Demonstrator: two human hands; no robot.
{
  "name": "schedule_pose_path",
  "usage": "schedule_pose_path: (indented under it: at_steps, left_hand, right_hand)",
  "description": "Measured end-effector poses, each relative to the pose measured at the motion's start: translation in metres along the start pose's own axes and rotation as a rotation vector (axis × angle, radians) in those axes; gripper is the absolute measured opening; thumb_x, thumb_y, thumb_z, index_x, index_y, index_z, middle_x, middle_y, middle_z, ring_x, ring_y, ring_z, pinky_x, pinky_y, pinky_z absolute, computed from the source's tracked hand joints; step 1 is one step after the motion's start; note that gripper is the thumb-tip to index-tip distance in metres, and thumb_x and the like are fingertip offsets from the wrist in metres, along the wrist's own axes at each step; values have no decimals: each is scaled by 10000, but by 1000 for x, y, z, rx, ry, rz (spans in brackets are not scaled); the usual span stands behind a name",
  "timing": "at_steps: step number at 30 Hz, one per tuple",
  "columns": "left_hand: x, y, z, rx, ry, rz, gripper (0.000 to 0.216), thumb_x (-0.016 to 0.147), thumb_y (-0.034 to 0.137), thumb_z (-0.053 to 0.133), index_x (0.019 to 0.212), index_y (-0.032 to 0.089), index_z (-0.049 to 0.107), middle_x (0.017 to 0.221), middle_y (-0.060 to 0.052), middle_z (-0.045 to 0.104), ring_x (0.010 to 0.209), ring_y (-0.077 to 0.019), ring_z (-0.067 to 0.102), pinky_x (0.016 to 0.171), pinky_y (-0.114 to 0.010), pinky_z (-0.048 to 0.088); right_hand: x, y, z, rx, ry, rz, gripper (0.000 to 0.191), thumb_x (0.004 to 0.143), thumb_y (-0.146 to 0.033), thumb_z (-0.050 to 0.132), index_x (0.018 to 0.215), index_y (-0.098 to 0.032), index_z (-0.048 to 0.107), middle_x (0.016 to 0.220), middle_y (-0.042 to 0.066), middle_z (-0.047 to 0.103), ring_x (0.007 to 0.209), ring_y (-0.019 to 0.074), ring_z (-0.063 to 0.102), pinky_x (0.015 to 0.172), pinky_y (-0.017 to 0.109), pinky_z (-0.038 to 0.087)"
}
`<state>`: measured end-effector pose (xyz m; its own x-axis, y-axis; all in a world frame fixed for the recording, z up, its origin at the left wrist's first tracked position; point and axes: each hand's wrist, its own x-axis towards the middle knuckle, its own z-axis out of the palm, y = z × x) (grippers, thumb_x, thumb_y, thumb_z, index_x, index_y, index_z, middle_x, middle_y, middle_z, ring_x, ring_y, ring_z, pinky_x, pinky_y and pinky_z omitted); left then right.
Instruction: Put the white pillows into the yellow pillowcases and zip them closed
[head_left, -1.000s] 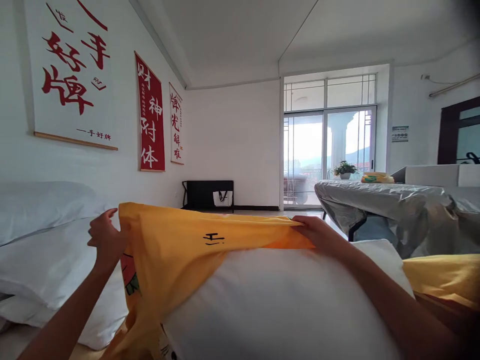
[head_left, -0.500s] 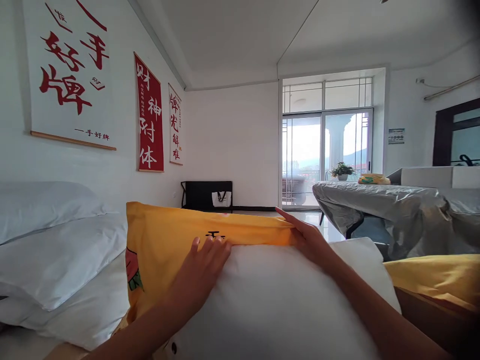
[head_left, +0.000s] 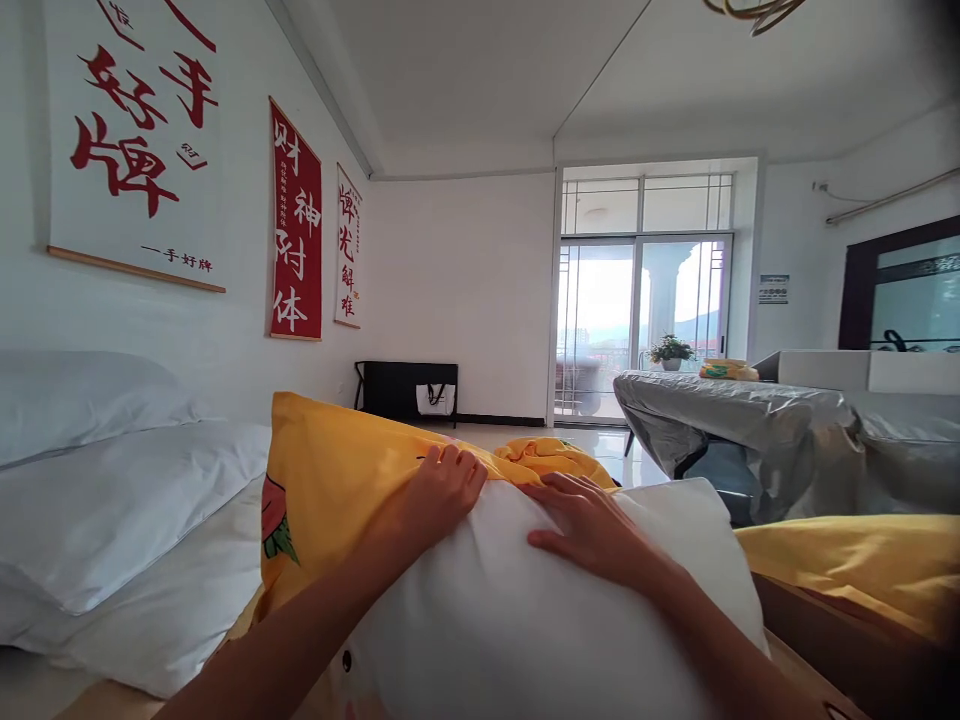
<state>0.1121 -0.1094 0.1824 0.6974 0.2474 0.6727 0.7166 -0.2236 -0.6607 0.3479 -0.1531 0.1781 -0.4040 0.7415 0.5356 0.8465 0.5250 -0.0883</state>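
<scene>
Under the person's left hand (head_left: 448,492) and right hand (head_left: 585,528) lies a plump white fabric pillow (head_left: 480,600), its smooth face turned up. Its long axis seems to run crosswise, left to right of the hands, though its near end is cut off by the bottom of the view; one corner points away, beyond the right wrist. Left of the grip, a yellow printed cloth pillowcase (head_left: 337,455) wraps the pillow's left and far parts, with its own corner standing up at the far left. Its edge slants from the fingertips back toward the body, partly hidden by the left forearm.

Farther left of the hands are stacked white pillows (head_left: 127,500), cut off by the view's edge. Beyond the right hand stands a table draped in silvery crinkled sheeting (head_left: 727,400). Right of that forearm lies more smooth yellow fabric (head_left: 862,545), darkened at the frame's edge.

The left fingers curl down on the case's edge; whether they pinch the cloth is hidden. The right hand is spread, thumb apart, its palm side over the pillow and its fingertips at the yellow edge. Just past them sits bunched yellow cloth (head_left: 559,458); whether it belongs to the case is hard to tell.
</scene>
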Motion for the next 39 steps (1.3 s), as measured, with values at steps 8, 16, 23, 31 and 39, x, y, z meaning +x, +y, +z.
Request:
schedule_pose_path:
  at_steps: [8,16,23,31,39]
  left_hand:
    - [12,3,5,-152,-74,177,213,915,102,376,991,152,569,872,-78,643,800,-216,618,660,-340,411]
    - [28,26,2,-385,-362,-82,210,887,155,473,1078,116,550,768,-103,660,704,-248,668,561,-310,442]
    - [-18,78,-8,-337,-302,-115,236,916,141,420,1118,143,544,812,-75,633,671,-205,648,517,-286,454]
    - [-93,21,-2,-10,-224,-266,208,814,36,469,901,157,614,800,-71,584,728,-236,585,579,-347,461]
    - [-135,20,3,-293,-52,86,150,824,42,490,844,173,561,833,-43,592,738,-183,552,598,-294,433]
  right_hand:
    - [1,-21,25,-145,-26,-117,451,878,-566,471,1246,-331,585,1059,90,590,969,277,557,830,439,456]
    - [18,-33,57,-197,-18,-251,319,916,-465,469,1098,-271,644,1188,70,581,1072,250,516,916,398,406]
    - [23,-8,79,-359,-34,-21,199,912,-274,475,927,-204,661,1057,93,600,931,219,545,810,341,401]
    - [6,-3,73,-416,45,-40,396,967,-471,328,1160,-232,577,1037,97,585,909,225,545,787,346,385]
    - [10,1,55,-301,-6,-72,395,952,-459,371,1218,-258,583,1054,96,608,964,244,559,846,376,405]
